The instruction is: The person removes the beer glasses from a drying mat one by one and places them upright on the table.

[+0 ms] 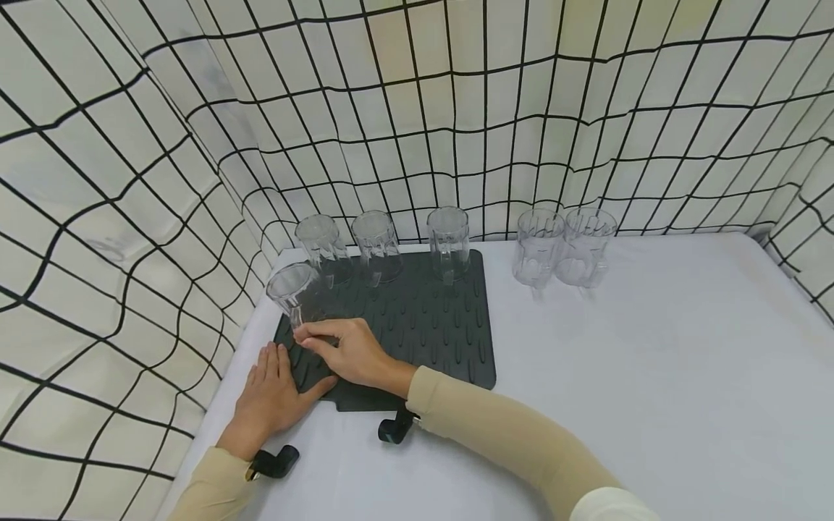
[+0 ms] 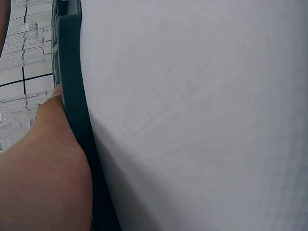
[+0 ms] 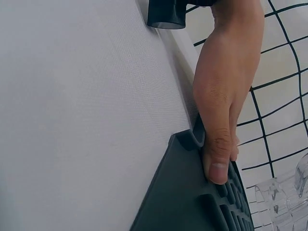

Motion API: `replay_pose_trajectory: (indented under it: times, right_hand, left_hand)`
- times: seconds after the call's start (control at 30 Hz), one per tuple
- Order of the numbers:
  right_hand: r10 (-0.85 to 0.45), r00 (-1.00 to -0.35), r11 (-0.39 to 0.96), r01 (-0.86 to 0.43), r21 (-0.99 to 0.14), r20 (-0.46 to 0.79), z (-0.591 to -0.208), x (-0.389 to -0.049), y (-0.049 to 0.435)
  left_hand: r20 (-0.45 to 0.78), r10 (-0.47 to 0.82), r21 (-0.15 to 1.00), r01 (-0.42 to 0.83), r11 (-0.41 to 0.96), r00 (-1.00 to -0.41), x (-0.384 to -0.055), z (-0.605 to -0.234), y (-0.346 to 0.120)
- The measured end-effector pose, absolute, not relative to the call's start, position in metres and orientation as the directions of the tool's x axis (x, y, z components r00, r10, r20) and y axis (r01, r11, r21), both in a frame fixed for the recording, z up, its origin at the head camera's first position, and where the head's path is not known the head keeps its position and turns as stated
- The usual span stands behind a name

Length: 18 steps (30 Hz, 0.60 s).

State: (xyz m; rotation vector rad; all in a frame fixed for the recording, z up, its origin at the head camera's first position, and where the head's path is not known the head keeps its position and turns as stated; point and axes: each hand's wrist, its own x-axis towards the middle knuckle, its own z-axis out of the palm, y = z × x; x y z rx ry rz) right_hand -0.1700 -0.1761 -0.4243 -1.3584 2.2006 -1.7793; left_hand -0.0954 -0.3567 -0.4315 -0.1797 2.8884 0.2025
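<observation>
You grasp a clear glass mug (image 1: 289, 288) with the thumb and fingers of your right hand (image 1: 355, 352), pinching it low on its near side, above the left part of a dark ribbed mat (image 1: 426, 329). The mug leans toward the upper left in the head view; whether its base touches the mat cannot be told.

Your left hand (image 1: 270, 396) lies at the mat's near left corner, fingers released and straight, thumb spread away from them. The right wrist view shows that thumb resting on the mat's edge, just beside a raised lip; the left wrist view catches the hand close against the mat's dark side.

Along the mat's far edge stand three more clear mugs: a left one (image 1: 319, 239) and a middle one (image 1: 376, 239) near each other, and a third (image 1: 448, 235) farther right. Two others, a nearer-left mug (image 1: 536, 250) and its right-hand neighbor (image 1: 588, 246), stand close together to the right of the mat on the white counter (image 1: 658, 362).

Black-gridded white sheeting (image 1: 469, 155) surrounds the counter. You wear tan sleeves (image 1: 508, 434), with a small black camera (image 1: 278, 462) at your left wrist.
</observation>
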Motion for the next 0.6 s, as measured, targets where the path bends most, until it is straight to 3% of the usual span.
replay_pose_trajectory:
  times: [0.6]
  right_hand:
    - [-0.575, -0.634, -0.012, -0.625, -0.78, 0.517, -0.41, -0.172, -0.14]
  left_hand:
    - [-0.243, -0.094, 0.095, -0.12, 0.988, -0.965, -0.097, -0.434, -0.357]
